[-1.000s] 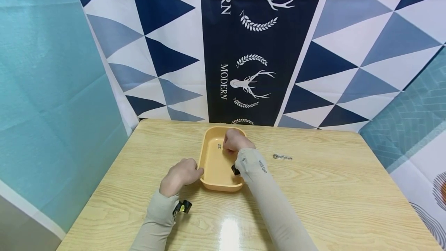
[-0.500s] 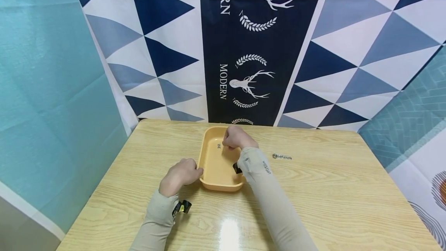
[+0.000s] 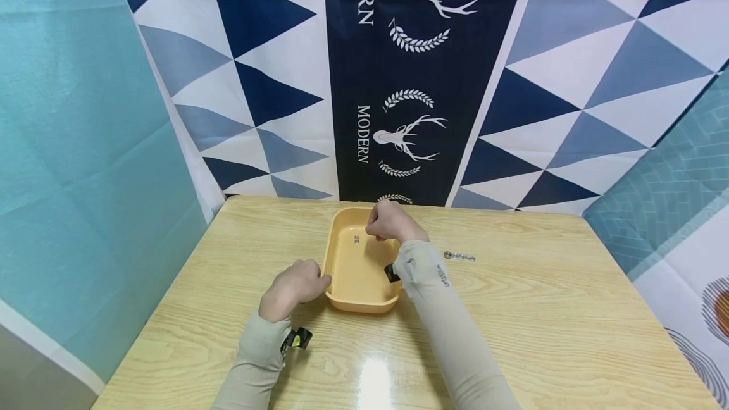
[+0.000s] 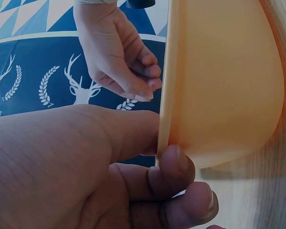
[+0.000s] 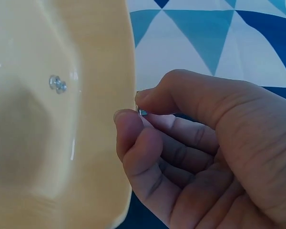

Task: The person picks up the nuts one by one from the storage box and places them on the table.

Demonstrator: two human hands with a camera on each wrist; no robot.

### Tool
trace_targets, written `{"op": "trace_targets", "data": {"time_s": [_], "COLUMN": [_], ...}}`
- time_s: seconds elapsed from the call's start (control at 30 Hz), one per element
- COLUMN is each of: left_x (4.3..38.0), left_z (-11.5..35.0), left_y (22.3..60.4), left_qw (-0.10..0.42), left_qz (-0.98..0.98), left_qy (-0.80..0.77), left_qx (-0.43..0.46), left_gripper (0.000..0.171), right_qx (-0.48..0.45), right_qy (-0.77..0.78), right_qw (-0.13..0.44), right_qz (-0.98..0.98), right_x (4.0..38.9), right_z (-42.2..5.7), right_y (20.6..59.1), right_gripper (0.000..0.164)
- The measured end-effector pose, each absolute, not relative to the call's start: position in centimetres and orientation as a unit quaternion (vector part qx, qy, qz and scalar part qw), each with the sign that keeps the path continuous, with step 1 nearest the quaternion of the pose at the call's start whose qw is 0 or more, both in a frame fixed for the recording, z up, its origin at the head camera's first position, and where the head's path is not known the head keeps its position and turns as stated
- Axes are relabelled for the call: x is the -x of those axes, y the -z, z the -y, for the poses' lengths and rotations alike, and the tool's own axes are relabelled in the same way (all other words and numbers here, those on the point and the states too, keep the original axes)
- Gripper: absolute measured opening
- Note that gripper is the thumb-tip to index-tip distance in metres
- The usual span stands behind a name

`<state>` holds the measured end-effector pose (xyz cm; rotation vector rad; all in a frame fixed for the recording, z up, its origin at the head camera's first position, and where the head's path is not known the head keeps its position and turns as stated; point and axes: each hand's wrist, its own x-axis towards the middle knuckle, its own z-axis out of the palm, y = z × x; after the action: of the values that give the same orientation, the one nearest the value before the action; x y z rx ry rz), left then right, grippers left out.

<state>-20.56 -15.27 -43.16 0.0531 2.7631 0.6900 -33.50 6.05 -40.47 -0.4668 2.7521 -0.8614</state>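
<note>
A yellow plastic tray (image 3: 360,283) lies on the wooden table. My left hand (image 3: 296,286) pinches its near left rim; in the left wrist view the thumb is on one side of the wall and curled fingers (image 4: 177,164) on the other. Above the tray's far right part is my right hand (image 3: 393,221), raised over the rim. Between its thumb and forefinger it pinches a small shiny metal piece (image 5: 142,111), mostly covered by the fingertips. A pair of small shiny pieces (image 5: 57,84) lies on the tray floor, left of the right hand.
To the right of the tray, a short row of small shiny pieces (image 3: 459,256) lies on the table (image 3: 541,309). Behind the table's far edge hangs a patterned cloth (image 3: 273,100) with triangles and deer heads. A teal sheet (image 3: 85,144) hangs at the left.
My right hand has risen from inside the tray and shifted slightly towards the far right. The left hand keeps its hold on the rim, and the pieces in the tray stay put.
</note>
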Motion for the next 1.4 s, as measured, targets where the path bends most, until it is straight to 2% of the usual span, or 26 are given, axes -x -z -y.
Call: {"op": "trace_targets", "data": {"time_s": [0.67, 1.1, 1.4], "left_x": [20.5, 20.5, 20.5], "left_z": [15.4, 15.4, 15.3], "left_y": [43.4, 43.5, 43.4], "left_qw": [0.134, 0.139, 0.14], "left_qz": [-0.959, -0.959, -0.958], "left_qy": [-0.249, -0.247, -0.248], "left_qx": [-0.016, -0.016, -0.015], "left_gripper": [0.034, 0.037, 0.037], "right_qx": [0.191, 0.163, 0.159], "right_qy": [0.292, 0.308, 0.289], "right_qw": [0.085, 0.085, 0.065], "right_qz": [-0.933, -0.933, -0.942], "right_x": [32.8, 32.5, 32.7], "right_z": [-7.7, -9.4, -11.2], "right_y": [38.8, 38.4, 38.4], "right_gripper": [0.005, 0.006, 0.007]}}
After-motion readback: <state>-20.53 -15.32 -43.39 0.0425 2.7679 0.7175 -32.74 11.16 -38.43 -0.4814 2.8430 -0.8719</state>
